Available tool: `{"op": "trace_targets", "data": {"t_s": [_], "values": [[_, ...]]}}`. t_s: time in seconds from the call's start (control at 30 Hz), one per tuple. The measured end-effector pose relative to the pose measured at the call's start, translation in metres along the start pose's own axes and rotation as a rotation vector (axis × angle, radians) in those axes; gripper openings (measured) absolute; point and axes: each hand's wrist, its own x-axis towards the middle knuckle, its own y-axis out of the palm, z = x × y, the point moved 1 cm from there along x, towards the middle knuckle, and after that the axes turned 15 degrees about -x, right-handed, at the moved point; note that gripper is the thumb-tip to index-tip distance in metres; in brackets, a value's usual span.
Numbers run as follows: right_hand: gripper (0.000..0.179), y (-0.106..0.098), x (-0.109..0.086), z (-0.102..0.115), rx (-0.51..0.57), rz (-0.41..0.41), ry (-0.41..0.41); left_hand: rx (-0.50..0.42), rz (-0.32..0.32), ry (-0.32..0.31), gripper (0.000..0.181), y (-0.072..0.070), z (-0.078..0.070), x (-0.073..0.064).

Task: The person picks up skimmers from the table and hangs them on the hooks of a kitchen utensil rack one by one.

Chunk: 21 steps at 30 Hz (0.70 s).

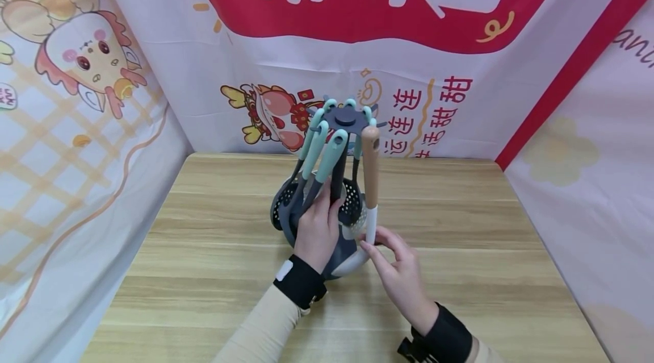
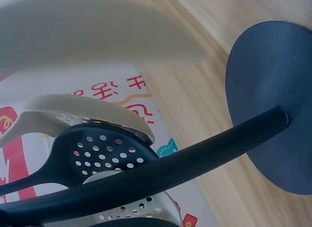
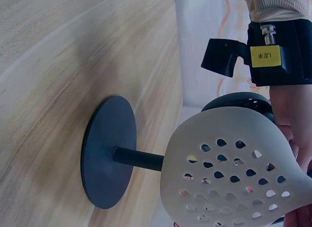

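A dark utensil stand [image 1: 346, 119] stands on the table, its round base [image 3: 108, 158] flat on the wood. Around its top hang several kitchen utensils with teal handles [image 1: 332, 155]. My left hand [image 1: 317, 235] grips the stand's pole [image 2: 214, 158] among the hanging heads. With thumb and fingers, my right hand [image 1: 401, 269] pinches the white neck of a wooden-handled skimmer [image 1: 370, 170]. The handle is upright, its holed end right at the stand's rim. Holes dot the skimmer's pale head [image 3: 219, 163] in the right wrist view.
A dark slotted spoon [image 2: 105, 151] and a pale perforated utensil [image 2: 87, 107] hang behind the pole. The wooden table [image 1: 460, 226] meets a printed cloth backdrop [image 1: 317, 62] at the back. Cloth also hangs on both sides.
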Motion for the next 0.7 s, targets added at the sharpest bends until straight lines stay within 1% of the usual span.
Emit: {"op": "trace_targets", "data": {"t_s": [0.07,0.17,0.23,0.4,0.47,0.53,0.7], "values": [[0.024,0.002,0.001,0.000,-0.002,-0.001,0.004,-0.002,0.004,0.021,0.052,0.000,-0.002,-0.004],[0.026,0.004,0.002,0.001,0.001,-0.012,-0.025,0.003,0.008,0.029,0.055,0.001,-0.005,-0.009],[0.026,0.005,0.002,0.001,0.004,-0.010,-0.029,0.002,0.009,0.032,0.059,0.002,-0.006,-0.011],[0.025,0.007,0.003,0.001,0.006,-0.013,-0.030,-0.030,0.003,0.054,0.063,0.004,-0.009,-0.015],[0.025,0.008,0.003,0.001,0.017,-0.010,-0.035,-0.049,0.010,0.047,0.065,0.004,-0.010,-0.016],[0.025,0.009,0.003,0.002,0.026,-0.006,-0.042,-0.068,0.030,0.015,0.067,0.005,-0.012,-0.017],[0.027,0.010,0.004,0.003,0.034,-0.007,-0.058,-0.133,0.085,-0.127,0.070,0.007,-0.018,-0.017]]}}
